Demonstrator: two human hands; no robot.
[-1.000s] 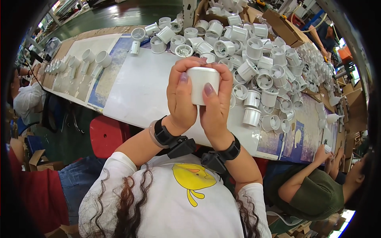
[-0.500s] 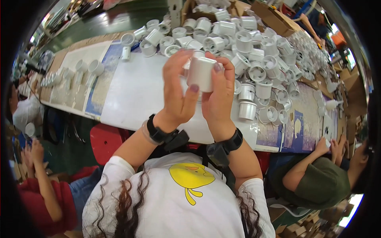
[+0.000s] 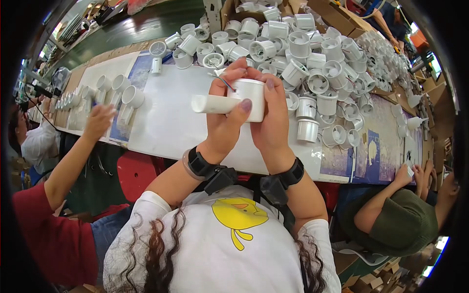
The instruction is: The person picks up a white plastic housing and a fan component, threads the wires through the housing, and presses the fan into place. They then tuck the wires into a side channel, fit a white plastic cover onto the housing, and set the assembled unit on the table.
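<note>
Above the table, the left hand is pinching the white handle beside the white housing, while the right hand is gripping the housing's side, probably keeping it steady.

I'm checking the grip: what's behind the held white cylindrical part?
Fingers of the left hand and right hand show beyond the white cylindrical part; its far side, and whatever touches it there, is covered.
</note>
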